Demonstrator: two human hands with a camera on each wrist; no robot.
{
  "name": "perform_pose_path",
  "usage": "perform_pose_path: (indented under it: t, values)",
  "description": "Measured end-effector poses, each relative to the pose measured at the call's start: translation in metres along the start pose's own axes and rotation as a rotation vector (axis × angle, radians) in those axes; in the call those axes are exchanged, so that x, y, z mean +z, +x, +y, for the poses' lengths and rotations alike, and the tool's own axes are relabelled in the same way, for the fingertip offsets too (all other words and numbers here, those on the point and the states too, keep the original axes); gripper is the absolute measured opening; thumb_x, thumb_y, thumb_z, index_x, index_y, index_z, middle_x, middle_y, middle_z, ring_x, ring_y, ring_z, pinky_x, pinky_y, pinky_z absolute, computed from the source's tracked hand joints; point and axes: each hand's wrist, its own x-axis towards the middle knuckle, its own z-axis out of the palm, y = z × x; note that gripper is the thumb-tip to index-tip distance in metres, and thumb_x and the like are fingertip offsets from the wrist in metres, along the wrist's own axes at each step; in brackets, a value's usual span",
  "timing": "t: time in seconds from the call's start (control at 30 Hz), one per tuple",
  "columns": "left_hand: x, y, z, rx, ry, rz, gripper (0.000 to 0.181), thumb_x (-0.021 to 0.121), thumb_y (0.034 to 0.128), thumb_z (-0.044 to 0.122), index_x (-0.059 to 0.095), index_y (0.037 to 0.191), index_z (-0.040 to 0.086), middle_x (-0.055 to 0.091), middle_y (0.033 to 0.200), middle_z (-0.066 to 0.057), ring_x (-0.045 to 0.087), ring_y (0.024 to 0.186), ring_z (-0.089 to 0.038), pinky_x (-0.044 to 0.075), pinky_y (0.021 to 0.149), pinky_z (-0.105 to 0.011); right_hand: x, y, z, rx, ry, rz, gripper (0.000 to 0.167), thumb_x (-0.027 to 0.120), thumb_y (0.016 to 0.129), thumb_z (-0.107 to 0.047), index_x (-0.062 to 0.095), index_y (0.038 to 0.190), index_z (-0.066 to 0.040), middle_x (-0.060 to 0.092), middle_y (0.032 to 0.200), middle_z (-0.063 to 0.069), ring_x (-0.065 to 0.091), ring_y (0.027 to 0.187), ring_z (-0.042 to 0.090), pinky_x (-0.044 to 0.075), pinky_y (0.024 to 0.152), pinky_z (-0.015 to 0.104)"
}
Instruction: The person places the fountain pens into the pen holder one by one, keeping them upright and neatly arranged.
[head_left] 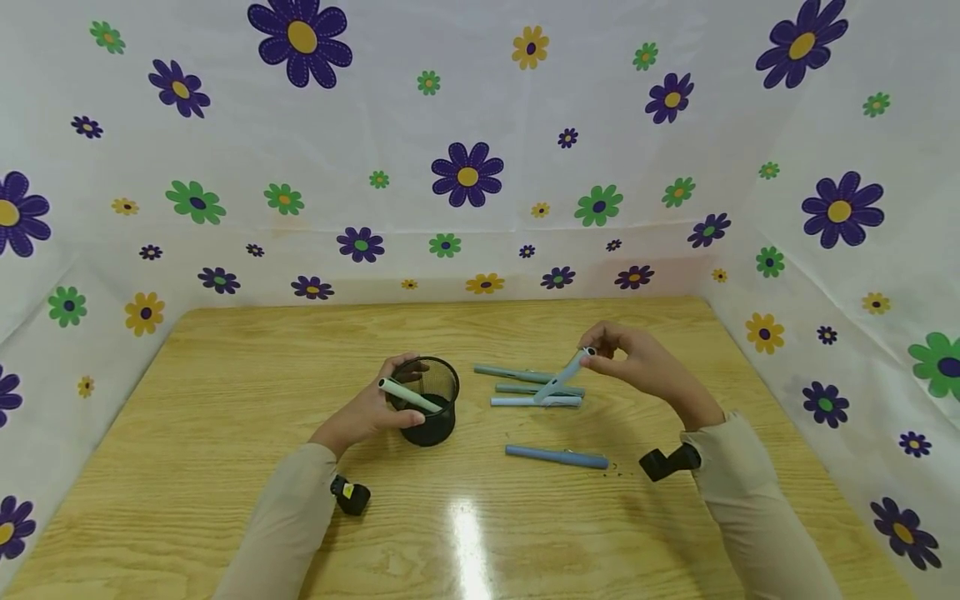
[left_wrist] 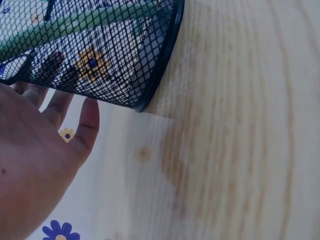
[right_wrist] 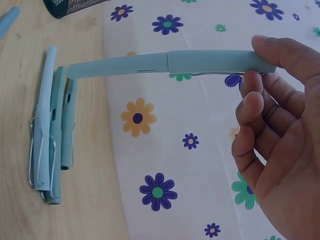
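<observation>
My left hand (head_left: 375, 410) holds a black mesh pen cup (head_left: 433, 435) round its side, thumb in front and fingers behind. The cup stands on the table, with a pale green pen (head_left: 408, 394) leaning inside it against the rim. Between thumb and fingertips, my right hand (head_left: 637, 360) pinches a light blue pen (right_wrist: 210, 62) by its cap end. That pen slants, its lower end over a group of pens on the table: a pale blue pen (right_wrist: 45, 120), a green pen (right_wrist: 57, 140) and a grey-green pen (right_wrist: 70, 125). Whether it touches them I cannot tell.
A darker blue pen (head_left: 557, 456) lies apart, nearer the front, with small dark specks by its right end. The wooden table (head_left: 247, 392) is bordered at the back and sides by a white flowered cloth (head_left: 405, 208).
</observation>
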Motion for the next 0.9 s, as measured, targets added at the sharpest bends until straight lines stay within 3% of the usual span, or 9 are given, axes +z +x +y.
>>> perform_pose_path:
  t: [0.2,0.9]
  values:
    - [0.0,0.0,0.0,0.021,0.02,0.004,0.091,0.074,0.0855,0.023,0.013,0.15,0.004,0.029,0.151,-0.02,0.025,0.141,-0.044,0.02,0.11,-0.066,0.0,0.008,-0.008,-0.026,-0.009,-0.004,0.009,0.064,0.093,-0.011,0.063,0.101,-0.007,0.059,0.089,0.001,0.05,0.076,0.01,0.043,0.069,0.024]
    - [0.001,-0.001,0.0,0.006,0.039,0.004,0.093,0.074,0.0851,0.028,0.012,0.151,0.006,0.03,0.152,-0.018,0.025,0.142,-0.042,0.019,0.111,-0.065,0.007,0.048,-0.045,-0.094,-0.015,-0.073,0.013,0.065,0.092,-0.015,0.062,0.103,-0.008,0.058,0.09,0.003,0.051,0.079,0.016,0.042,0.071,0.026]
